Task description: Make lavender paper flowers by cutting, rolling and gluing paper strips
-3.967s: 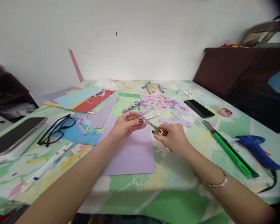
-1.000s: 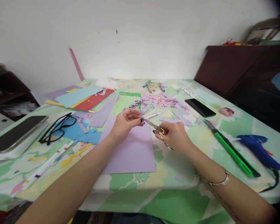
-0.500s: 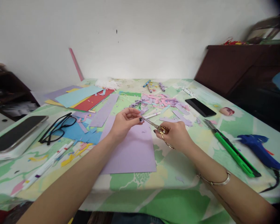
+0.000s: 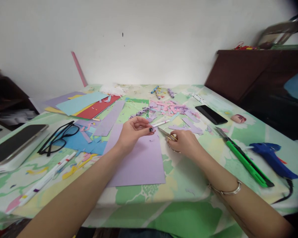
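Over the lilac paper sheet (image 4: pixel 139 168), my left hand (image 4: pixel 134 132) is pinched at thumb and fingertips. Whatever lies in that pinch is too small to make out. My right hand (image 4: pixel 186 142) grips a pair of scissors (image 4: pixel 167 134) by its gold-coloured handles, the blades pointing left toward my left fingertips with a small gap between. A white marker (image 4: pixel 161 123) lies just behind the left fingertips. Pink and lilac paper scraps (image 4: pixel 170 107) are heaped beyond both hands, and tiny snippets rest on the lilac sheet.
At right lie a green utility knife (image 4: pixel 248 162), a blue glue gun (image 4: pixel 273 158) and a black phone (image 4: pixel 211 114). Glasses (image 4: pixel 58 138), another phone (image 4: pixel 17 143) on a white box, and white markers (image 4: pixel 47 175) are at left. Coloured paper sheets (image 4: pixel 81 102) sit at the back left.
The scissors have moved slightly away from my left fingertips, and their blades look more apart. My left hand stays pinched over the sheet. The whole view has shifted slightly.
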Available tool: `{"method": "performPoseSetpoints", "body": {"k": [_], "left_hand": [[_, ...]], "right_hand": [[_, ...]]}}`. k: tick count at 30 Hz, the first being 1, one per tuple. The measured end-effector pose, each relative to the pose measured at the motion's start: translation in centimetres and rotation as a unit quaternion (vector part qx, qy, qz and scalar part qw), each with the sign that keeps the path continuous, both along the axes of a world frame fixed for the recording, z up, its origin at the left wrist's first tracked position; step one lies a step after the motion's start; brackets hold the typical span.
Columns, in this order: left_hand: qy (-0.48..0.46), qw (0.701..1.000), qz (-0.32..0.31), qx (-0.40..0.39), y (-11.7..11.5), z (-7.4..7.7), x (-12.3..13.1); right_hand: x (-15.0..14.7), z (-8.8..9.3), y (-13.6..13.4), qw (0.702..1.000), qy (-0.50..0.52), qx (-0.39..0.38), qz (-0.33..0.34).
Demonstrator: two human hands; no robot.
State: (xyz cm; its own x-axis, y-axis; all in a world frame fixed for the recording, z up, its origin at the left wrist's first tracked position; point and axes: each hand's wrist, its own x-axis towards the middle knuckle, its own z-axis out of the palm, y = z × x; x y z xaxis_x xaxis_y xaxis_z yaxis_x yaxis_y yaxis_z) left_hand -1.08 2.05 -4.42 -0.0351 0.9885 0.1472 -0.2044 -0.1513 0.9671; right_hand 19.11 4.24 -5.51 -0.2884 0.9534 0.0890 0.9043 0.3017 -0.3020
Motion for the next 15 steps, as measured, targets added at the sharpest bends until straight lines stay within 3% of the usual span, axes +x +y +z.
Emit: {"method": "performPoseSetpoints", "body": {"k": [3,5,7,10,12,15], "left_hand": [[-0.002,1.0,-0.016,-0.009,-0.2,-0.2,0.3],[-0.007,0.999,-0.031,-0.02,-0.3,-0.4,0.6],[-0.009,0.998,-0.047,-0.027,-0.4,-0.5,0.9],[-0.006,0.997,-0.067,-0.038,-0.6,-0.5,1.2],[-0.015,0.995,-0.084,-0.053,-0.8,-0.4,1.4],[-0.043,0.989,-0.125,-0.072,-1.0,-0.4,1.5]], "right_hand": [[0.0,0.2,-0.2,0.996,0.04,0.072,0.046],[0.0,0.5,-0.4,0.984,0.131,0.09,0.08],[-0.2,0.9,-0.6,0.954,0.277,0.024,0.116],[-0.6,1.2,-1.0,0.869,0.453,-0.126,0.152],[-0.8,1.1,-1.1,0.835,0.498,-0.165,0.165],[-0.9,0.7,-1.1,0.809,0.525,-0.192,0.182]]}}
